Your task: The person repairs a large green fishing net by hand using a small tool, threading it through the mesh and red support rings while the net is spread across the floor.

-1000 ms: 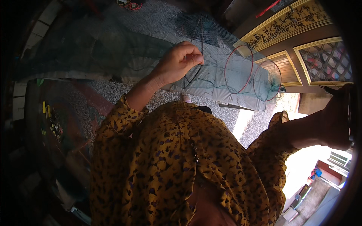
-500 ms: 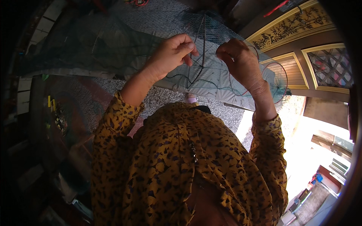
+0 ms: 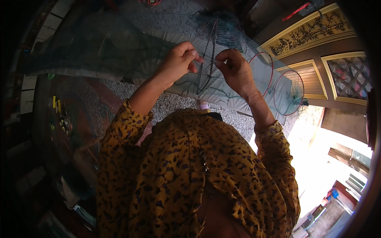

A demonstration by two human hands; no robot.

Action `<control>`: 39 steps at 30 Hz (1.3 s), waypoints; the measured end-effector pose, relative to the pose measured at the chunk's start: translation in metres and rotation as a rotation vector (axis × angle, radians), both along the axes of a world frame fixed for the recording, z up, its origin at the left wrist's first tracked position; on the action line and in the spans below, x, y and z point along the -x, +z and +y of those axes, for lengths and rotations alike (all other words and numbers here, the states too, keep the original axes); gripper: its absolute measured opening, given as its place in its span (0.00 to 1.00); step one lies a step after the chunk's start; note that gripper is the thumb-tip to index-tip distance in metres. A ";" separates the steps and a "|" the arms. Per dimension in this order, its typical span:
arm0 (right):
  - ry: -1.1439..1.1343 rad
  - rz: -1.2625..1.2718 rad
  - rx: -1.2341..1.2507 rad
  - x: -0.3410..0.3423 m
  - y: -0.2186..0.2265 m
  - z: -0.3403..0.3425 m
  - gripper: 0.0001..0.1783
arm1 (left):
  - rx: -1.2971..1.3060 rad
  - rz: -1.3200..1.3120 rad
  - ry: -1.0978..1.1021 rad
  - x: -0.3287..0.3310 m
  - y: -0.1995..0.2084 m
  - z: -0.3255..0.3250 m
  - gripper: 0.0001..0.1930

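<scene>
Green netting (image 3: 234,33) is spread in front of me, with a dark, thin-sided frame (image 3: 213,47) standing inside it. On the left of that frame my left hand (image 3: 178,63) is closed, thumb and fingertips bent together near the mesh. Just right of the frame, my right hand (image 3: 235,73) pinches with thumb and forefinger. Whatever is between the fingertips of either hand is too fine to make out. Two red hoops sit in the net to the right: one (image 3: 272,75) beside my right wrist, another (image 3: 303,89) at the net's end.
Grey cloth (image 3: 238,105) lies under the netting, over a speckled floor (image 3: 166,105). Gold-trimmed panelled doors (image 3: 323,55) stand at the right. Below them comes bright daylight. A red cord (image 3: 151,2) lies at the far edge, and yellow pieces (image 3: 55,103) are at the left.
My right hand has moved left and a little nearer, close to my left hand and the frame. My left hand has shifted slightly left and down. More of the red hoops shows.
</scene>
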State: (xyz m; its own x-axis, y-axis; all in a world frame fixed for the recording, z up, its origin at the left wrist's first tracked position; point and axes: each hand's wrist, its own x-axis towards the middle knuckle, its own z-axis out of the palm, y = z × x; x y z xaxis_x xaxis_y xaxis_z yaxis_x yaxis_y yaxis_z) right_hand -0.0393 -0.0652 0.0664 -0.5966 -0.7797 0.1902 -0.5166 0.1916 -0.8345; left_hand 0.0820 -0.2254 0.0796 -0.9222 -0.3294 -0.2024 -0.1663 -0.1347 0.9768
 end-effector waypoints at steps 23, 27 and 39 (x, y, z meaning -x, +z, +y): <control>-0.003 0.082 0.150 -0.020 -0.001 -0.031 0.03 | -0.337 -0.102 0.324 -0.011 0.001 0.008 0.06; 0.037 -0.010 0.105 -0.019 0.006 -0.031 0.05 | -0.261 -0.149 0.200 -0.002 -0.001 0.018 0.06; 0.308 0.392 0.426 -0.054 0.061 -0.091 0.09 | -0.031 0.028 0.355 -0.017 0.002 0.012 0.06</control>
